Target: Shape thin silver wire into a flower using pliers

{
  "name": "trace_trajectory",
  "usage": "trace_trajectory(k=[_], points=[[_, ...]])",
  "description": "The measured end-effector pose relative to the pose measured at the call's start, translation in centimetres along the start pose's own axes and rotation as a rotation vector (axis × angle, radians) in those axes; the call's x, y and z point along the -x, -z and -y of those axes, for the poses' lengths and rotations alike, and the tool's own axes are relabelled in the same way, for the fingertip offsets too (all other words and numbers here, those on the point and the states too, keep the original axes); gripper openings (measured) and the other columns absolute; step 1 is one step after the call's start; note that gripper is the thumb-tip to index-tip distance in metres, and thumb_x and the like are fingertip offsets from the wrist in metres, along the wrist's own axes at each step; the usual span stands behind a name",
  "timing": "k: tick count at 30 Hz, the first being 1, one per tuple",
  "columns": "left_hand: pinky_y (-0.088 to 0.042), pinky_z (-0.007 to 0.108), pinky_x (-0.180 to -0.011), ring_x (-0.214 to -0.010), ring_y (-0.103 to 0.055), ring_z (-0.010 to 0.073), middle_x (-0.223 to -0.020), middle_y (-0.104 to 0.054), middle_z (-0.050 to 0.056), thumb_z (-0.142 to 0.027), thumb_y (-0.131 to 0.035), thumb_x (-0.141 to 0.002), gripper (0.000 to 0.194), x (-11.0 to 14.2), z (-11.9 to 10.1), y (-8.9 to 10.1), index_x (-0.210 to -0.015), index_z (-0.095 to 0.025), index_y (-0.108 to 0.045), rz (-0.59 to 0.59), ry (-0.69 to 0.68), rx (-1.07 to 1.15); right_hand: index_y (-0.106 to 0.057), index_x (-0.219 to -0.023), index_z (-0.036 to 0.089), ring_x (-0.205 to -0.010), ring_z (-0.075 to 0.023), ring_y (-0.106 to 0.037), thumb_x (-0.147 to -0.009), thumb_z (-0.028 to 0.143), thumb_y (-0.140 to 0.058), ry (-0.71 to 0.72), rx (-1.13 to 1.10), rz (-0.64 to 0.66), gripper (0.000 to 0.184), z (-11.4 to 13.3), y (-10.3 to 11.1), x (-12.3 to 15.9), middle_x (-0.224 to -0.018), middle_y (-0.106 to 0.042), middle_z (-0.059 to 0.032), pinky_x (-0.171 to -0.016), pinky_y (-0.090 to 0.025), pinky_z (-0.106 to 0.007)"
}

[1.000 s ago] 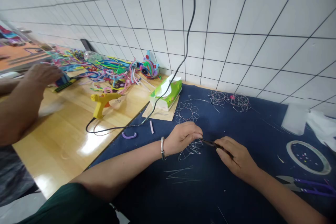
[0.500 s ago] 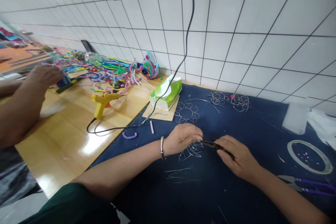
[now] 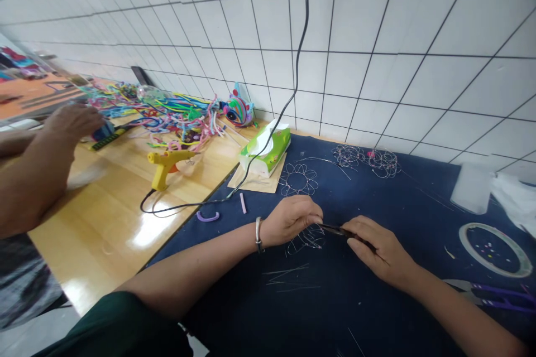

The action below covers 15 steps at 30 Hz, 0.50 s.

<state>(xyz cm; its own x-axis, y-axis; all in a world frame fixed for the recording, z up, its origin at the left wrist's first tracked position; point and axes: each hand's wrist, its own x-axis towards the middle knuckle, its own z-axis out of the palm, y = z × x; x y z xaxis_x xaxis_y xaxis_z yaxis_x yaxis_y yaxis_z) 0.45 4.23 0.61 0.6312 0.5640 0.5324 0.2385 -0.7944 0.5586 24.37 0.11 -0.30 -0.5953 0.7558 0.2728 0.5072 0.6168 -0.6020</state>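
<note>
My left hand (image 3: 294, 218) pinches a looped wire piece (image 3: 307, 239), whose thin loops hang below the fingers. My right hand (image 3: 372, 244) is wrapped round dark pliers (image 3: 335, 229). Their jaws point left and meet the wire at my left fingertips; the exact contact is too small to make out. Several loose straight wires (image 3: 288, 279) lie on the dark blue cloth (image 3: 268, 318) below my hands. Just beyond my left hand is a flower-shaped wire ring (image 3: 298, 179).
Left, a yellow glue gun (image 3: 167, 166) stands on the wooden table, its black cord trailing rightward. A tissue pack (image 3: 268, 150) sits behind my hands. Wire bundles (image 3: 383, 163) are at the back; a white ring (image 3: 496, 251) and purple-handled scissors (image 3: 498, 297) lie right. Another person's arm (image 3: 39, 162) is far left.
My hands, the wire piece and the pliers are almost where they were. The other person's hand at the far left has shifted slightly.
</note>
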Motion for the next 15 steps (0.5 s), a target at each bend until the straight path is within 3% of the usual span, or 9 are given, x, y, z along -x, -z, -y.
trace_trajectory(k=[10, 15], points=[[-0.044, 0.023, -0.066, -0.068, -0.054, 0.0104, -0.072, -0.061, 0.003, -0.026, -0.039, -0.090, 0.021, 0.21, 0.04, 0.09, -0.082, -0.014, -0.054, -0.040, 0.011, -0.012, -0.052, -0.111, 0.020, -0.087, -0.0170, -0.053, -0.083, 0.024, -0.045, 0.054, 0.107, 0.035, 0.030, 0.13, -0.74, 0.56, -0.099, -0.055, -0.0083, -0.076, -0.048, -0.034], [-0.043, 0.024, -0.066, -0.067, -0.052, 0.0104, -0.074, -0.061, 0.003, -0.022, -0.041, -0.089, 0.016, 0.14, 0.14, 0.34, -0.083, -0.015, -0.054, -0.046, -0.028, -0.036, -0.053, -0.110, 0.020, -0.087, -0.0175, -0.053, -0.082, 0.024, -0.045, 0.065, 0.144, 0.008, 0.029, 0.18, -0.06, 0.42, -0.098, -0.055, -0.0081, -0.076, -0.048, -0.035]])
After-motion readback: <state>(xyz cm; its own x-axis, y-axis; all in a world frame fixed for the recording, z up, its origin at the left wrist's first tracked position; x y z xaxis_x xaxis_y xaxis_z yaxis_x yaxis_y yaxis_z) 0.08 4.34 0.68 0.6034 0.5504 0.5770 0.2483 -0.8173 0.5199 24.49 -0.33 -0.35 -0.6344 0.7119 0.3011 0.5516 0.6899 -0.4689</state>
